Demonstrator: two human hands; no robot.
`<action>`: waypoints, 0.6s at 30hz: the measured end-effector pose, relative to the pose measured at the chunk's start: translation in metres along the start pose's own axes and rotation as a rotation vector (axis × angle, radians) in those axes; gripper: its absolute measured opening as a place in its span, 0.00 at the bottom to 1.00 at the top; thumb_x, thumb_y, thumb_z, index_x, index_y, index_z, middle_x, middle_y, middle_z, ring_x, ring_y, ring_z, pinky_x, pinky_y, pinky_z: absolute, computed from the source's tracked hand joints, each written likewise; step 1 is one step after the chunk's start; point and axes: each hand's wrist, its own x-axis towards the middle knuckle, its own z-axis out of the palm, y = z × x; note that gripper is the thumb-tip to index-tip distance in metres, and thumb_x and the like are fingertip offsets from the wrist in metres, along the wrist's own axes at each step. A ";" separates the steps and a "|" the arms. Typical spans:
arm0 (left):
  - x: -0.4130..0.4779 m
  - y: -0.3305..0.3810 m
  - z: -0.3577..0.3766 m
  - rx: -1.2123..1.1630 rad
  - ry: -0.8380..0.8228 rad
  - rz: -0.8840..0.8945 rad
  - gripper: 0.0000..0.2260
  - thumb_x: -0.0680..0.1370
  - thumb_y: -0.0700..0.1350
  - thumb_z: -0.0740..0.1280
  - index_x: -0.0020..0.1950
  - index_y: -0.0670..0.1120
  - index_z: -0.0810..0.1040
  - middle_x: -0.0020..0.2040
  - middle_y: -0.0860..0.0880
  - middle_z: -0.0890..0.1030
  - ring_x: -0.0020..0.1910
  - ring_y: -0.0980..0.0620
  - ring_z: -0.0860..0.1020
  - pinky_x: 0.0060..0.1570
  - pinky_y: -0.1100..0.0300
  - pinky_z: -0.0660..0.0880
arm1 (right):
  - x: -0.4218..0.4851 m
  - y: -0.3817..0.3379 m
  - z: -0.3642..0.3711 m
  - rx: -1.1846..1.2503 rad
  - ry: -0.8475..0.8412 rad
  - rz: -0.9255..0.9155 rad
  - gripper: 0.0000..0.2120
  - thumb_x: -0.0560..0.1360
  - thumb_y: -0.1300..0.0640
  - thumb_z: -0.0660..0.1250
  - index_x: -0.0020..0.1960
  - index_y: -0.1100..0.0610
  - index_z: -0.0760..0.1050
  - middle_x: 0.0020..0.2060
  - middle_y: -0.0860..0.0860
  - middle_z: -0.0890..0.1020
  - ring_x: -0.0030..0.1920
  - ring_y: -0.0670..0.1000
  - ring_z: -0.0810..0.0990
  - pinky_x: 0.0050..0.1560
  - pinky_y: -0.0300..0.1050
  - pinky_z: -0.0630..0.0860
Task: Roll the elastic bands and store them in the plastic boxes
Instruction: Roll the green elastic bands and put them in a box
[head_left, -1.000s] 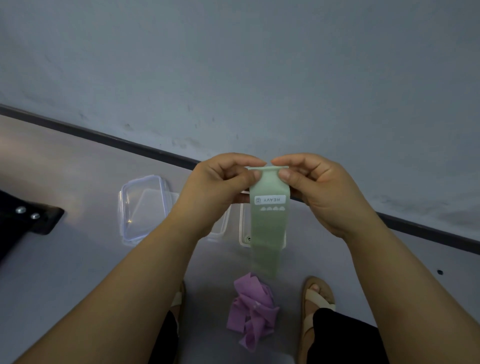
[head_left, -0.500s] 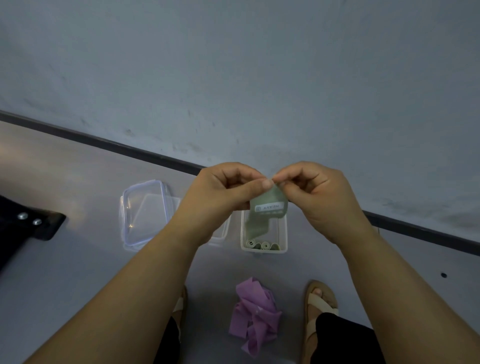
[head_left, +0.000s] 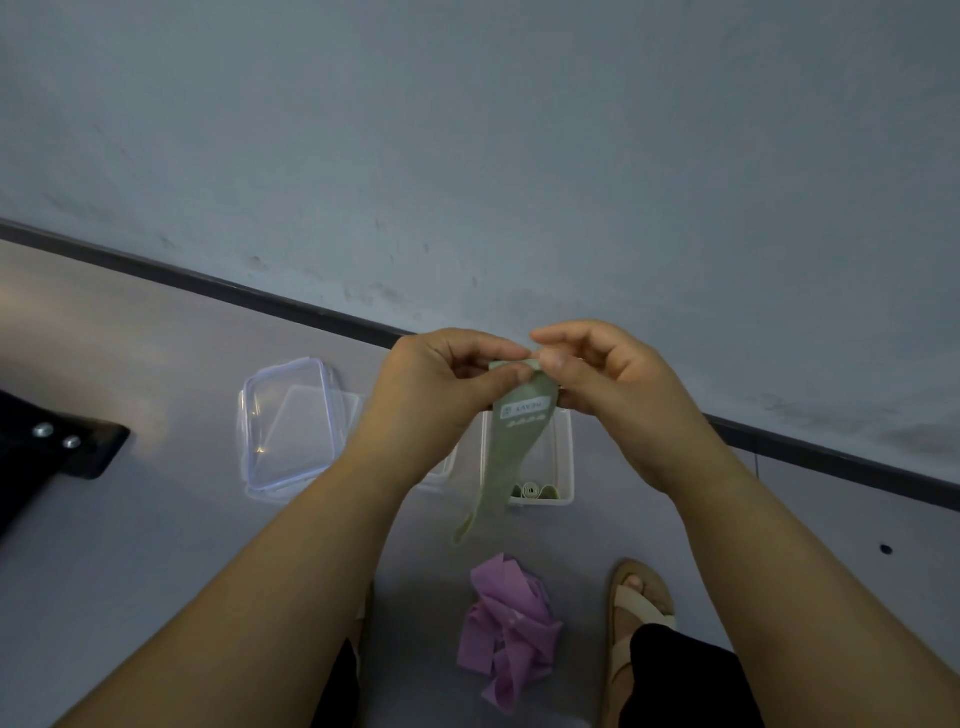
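While your left hand (head_left: 441, 387) and right hand (head_left: 621, 387) pinch the green band (head_left: 506, 457), tail dangling toward seven o'clock over the plastic box (head_left: 568, 460), any slackened pinch could let the roll spring open.

Band (head_left: 519, 441): pale sage green, with a white label in grey print and a row of white marks below it. Rolled bands (head_left: 532, 490): the same green. Box (head_left: 569, 462): clear. Lid (head_left: 283, 415): clear, bluish rim. Loose bands (head_left: 506, 629): lilac. My sandal (head_left: 641, 605): tan, cream straps. Floor (head_left: 156, 545): grey.
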 end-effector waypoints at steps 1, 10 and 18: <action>0.000 0.000 0.000 0.021 0.001 0.011 0.06 0.71 0.38 0.73 0.41 0.49 0.83 0.38 0.50 0.84 0.38 0.51 0.82 0.40 0.62 0.80 | 0.000 0.000 0.002 -0.015 0.013 0.005 0.09 0.68 0.52 0.67 0.47 0.53 0.78 0.38 0.46 0.83 0.41 0.44 0.82 0.45 0.37 0.79; 0.000 0.005 0.001 -0.061 -0.032 -0.036 0.06 0.71 0.35 0.71 0.41 0.46 0.83 0.37 0.50 0.84 0.37 0.53 0.82 0.37 0.64 0.79 | 0.005 0.003 0.000 -0.013 0.083 0.022 0.07 0.64 0.52 0.70 0.40 0.53 0.81 0.35 0.48 0.85 0.38 0.48 0.83 0.41 0.40 0.80; 0.001 0.006 -0.001 -0.179 -0.079 -0.129 0.08 0.70 0.33 0.71 0.40 0.46 0.82 0.35 0.49 0.84 0.37 0.52 0.83 0.41 0.62 0.80 | 0.005 0.001 -0.003 0.114 0.009 0.091 0.09 0.62 0.55 0.70 0.42 0.54 0.81 0.38 0.51 0.85 0.42 0.50 0.84 0.44 0.42 0.81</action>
